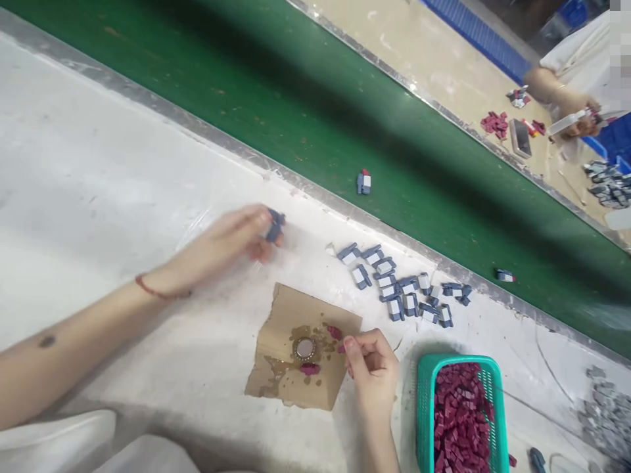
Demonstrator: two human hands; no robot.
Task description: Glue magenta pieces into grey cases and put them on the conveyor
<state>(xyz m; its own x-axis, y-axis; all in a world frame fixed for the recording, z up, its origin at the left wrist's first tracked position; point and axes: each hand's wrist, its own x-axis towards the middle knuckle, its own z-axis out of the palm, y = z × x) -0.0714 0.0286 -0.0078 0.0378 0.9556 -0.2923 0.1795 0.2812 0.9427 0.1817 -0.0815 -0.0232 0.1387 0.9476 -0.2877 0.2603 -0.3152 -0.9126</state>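
My left hand (236, 240) is stretched forward over the white table, its fingers pinched on a small blue-grey part (275, 225). My right hand (371, 364) rests by the right edge of a stained cardboard piece (286, 345), fingers curled; what they hold, if anything, is hidden. On the cardboard lie a round metal disc (305, 348) and small dark red pieces (310, 368). A group of several blue-grey and white parts (401, 289) lies just beyond the cardboard.
A green conveyor belt (276, 112) runs diagonally past the table, carrying two small parts (363, 182) (505, 275). A teal basket (424, 407) of dark red pieces stands at lower right. Grey parts (608, 414) lie at far right. Another person's hand (576, 112) works across the belt.
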